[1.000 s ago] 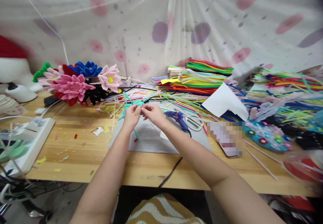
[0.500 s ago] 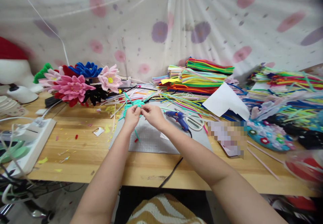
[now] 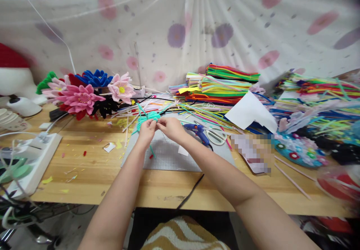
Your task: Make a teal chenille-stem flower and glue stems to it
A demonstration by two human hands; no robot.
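Slight movement only since the earlier frame: the right hand and its forearm have shifted a little, leaving more of a white paper scrap uncovered on the grey mat. Left hand essentially unmoved, pinching the near edge of a turquoise fuzzy bundle between thumb and fingers. Right fingertips are drawn together beside the left ones — apparently pinching a fine strand, though it is too thin at this distance to be sure. The bundle lies at the far left part of the mat, just beyond the fingers, with one turquoise stem extending toward the near edge. Glue gun and white-handled scissors lie to the right, untouched. Assessment: a small adjustment at the fingertips — the work remains fine handling at one spot.
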